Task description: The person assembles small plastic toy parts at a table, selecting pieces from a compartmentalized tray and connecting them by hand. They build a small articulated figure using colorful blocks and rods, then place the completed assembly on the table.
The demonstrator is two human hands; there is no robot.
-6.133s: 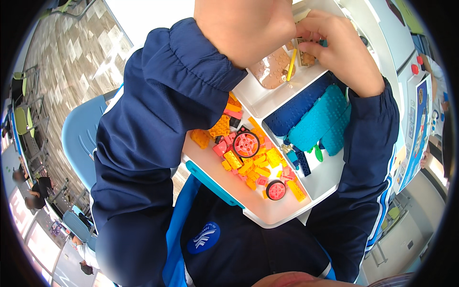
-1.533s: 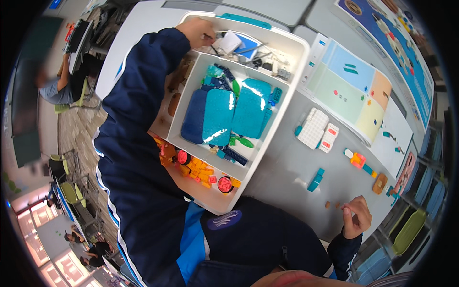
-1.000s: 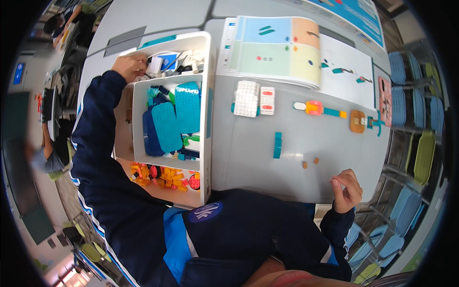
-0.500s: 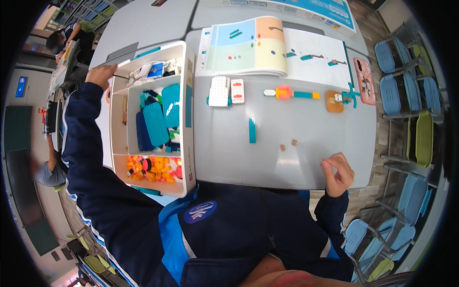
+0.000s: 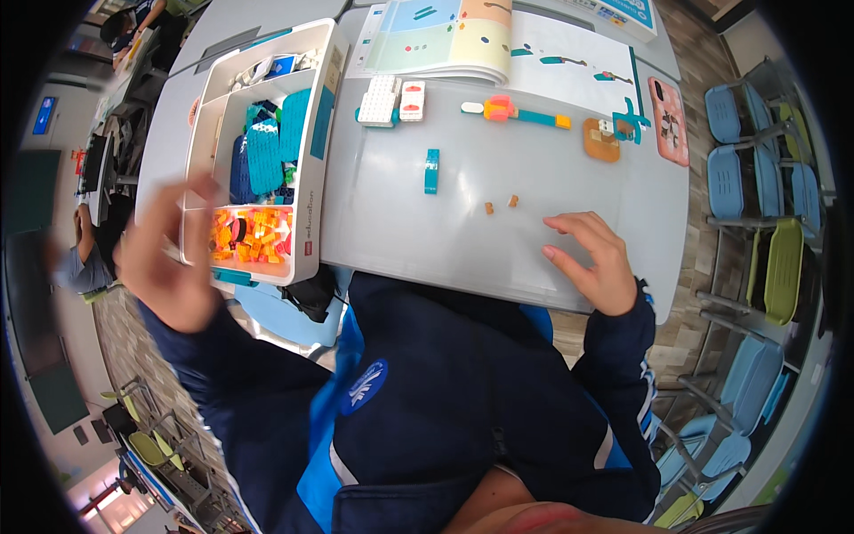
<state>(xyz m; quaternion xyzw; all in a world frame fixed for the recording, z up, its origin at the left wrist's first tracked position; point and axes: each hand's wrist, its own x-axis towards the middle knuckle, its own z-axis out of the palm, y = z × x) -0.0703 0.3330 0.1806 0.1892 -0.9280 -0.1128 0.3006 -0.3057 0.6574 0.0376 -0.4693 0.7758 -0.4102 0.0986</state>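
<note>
My left hand (image 5: 173,258) is smeared by motion over the near left corner of a white sorting box (image 5: 307,205); whether it holds anything cannot be made out. Orange and yellow bricks (image 5: 253,236) fill the box's near compartment, and teal plates (image 5: 264,158) lie in the middle one. Above the table's near right part, my right hand (image 5: 596,262) is open and holds nothing, thumb and fingers apart. Two small tan pieces (image 5: 489,208) lie to its left. Farther left is a narrow teal brick (image 5: 431,171).
Behind lie white brick assemblies (image 5: 380,100), a teal-and-orange stick build (image 5: 520,116) and a tan plate (image 5: 601,142) with a teal piece (image 5: 630,122). An open picture booklet (image 5: 569,71) and a pink phone (image 5: 669,120) lie beyond. Blue and green chairs (image 5: 734,178) stand at right.
My left hand has come from the box's far left side toward its near corner. My right hand has opened from a loose curl. The view has shifted, so the table sits higher.
</note>
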